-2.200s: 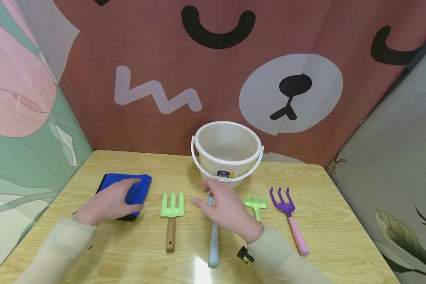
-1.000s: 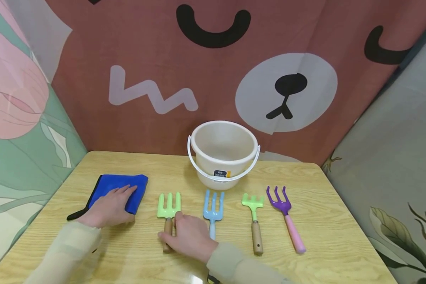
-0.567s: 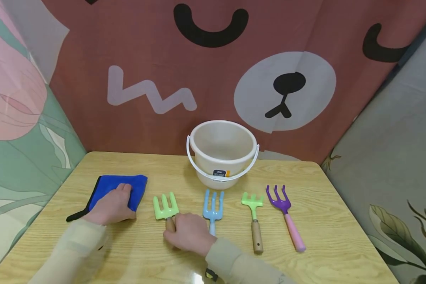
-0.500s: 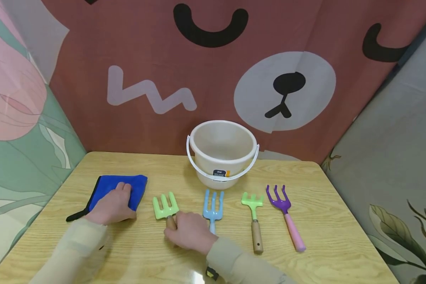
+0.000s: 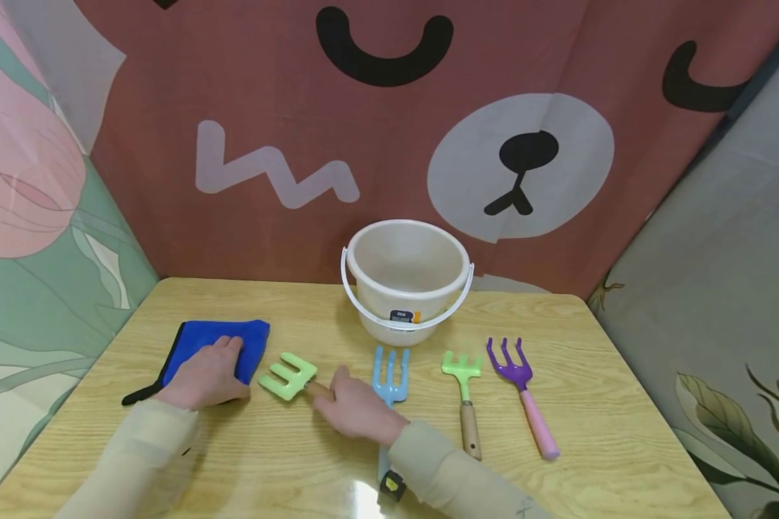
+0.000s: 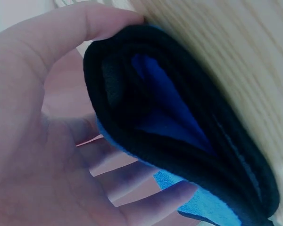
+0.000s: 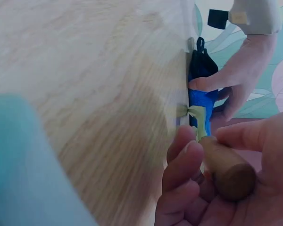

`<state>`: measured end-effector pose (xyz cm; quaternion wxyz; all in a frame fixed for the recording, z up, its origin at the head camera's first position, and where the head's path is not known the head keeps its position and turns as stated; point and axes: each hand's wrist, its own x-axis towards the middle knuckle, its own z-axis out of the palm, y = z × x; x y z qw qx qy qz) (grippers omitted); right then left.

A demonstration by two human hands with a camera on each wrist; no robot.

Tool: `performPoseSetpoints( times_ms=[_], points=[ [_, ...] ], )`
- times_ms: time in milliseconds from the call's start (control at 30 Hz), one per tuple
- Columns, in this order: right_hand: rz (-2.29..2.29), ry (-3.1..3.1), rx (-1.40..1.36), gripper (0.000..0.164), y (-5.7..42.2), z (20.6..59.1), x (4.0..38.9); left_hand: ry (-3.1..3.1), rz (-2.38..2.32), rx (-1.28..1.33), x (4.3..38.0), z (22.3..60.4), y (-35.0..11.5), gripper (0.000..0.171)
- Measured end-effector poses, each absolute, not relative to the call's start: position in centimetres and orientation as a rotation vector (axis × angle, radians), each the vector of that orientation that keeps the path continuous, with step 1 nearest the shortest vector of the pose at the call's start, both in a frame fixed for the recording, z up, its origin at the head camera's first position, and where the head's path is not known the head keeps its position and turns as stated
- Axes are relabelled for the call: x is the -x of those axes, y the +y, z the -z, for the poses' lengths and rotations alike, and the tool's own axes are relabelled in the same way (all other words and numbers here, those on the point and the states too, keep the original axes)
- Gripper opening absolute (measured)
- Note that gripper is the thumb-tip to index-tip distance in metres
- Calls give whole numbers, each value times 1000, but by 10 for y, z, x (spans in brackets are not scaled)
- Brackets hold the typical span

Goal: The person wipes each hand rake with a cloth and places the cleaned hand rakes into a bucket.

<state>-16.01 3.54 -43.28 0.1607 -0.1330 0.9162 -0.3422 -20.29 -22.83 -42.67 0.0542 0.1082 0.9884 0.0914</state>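
My left hand (image 5: 209, 373) grips a folded blue cloth (image 5: 254, 339) with black edging and a black loop, at the left of the table. In the left wrist view the cloth (image 6: 172, 127) bulges between thumb and fingers. Farther right, my right hand (image 5: 362, 409) holds the wooden handle of a light green garden hand fork (image 5: 292, 375). Its three tines point left, towards the cloth. Seen from the right wrist, the handle (image 7: 228, 169) lies between thumb and fingers. A light blue hand fork (image 5: 390, 386) lies partly hidden beneath the right wrist.
A white bucket (image 5: 405, 306) with its handle down stands at the back middle. A small green hand rake (image 5: 464, 382) and a purple fork with a pink handle (image 5: 526, 404) lie to the right. Patterned cloth hangings (image 5: 266, 238) enclose the wooden table (image 5: 597, 432).
The right hand moved left from over the blue fork, took the green fork's handle and turned its tines from pointing away to pointing left. The left hand's fingers curled onto the blue cloth.
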Motion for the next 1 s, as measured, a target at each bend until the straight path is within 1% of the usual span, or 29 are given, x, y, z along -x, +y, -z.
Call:
performPoseSetpoints(
  times_ms=[67, 133, 267, 333, 500, 667, 767, 833, 1000],
  points=[
    [987, 2599, 390, 33, 36, 430, 160, 3004, -278, -335, 203, 427, -228, 86],
    [987, 2592, 417, 35, 35, 429, 160, 3004, -276, -338, 204, 427, -228, 86],
    [1005, 2599, 484, 48, 37, 424, 162, 2998, -276, -334, 204, 426, -228, 87],
    [1021, 2607, 511, 53, 39, 422, 164, 2996, -277, -334, 205, 427, -228, 86],
    [1135, 2575, 531, 50, 45, 417, 169, 3006, -277, -341, 206, 428, -228, 85],
    [1247, 2512, 478, 43, 48, 412, 174, 3031, -266, -316, 205, 430, -227, 78],
    [1266, 2501, 457, 42, 50, 410, 177, 3031, -253, -285, 205, 430, -225, 76],
    [1284, 2489, 456, 45, 52, 408, 179, 3016, -253, -273, 204, 429, -224, 78],
    [1332, 2439, 449, 50, 57, 404, 182, 2964, -230, -261, 204, 424, -223, 89]
  ],
)
